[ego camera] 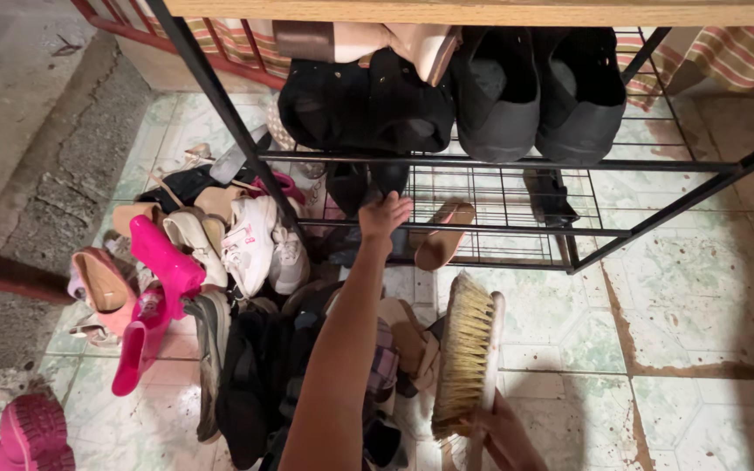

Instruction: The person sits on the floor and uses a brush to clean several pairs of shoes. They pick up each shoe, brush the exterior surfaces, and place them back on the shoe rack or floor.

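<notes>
Left hand (383,215), fingers loosely spread and holding nothing, reaches to the front edge of the rack's lower shelf (499,202), touching a dark shoe (377,179) just ahead of it. Right hand (499,427) grips the brush (467,353), which points its long axis toward the rack.

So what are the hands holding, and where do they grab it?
The right hand grips a scrub brush by its near end, bristles facing left. The left hand reaches into the shoe rack; whether it holds anything cannot be told.
</notes>
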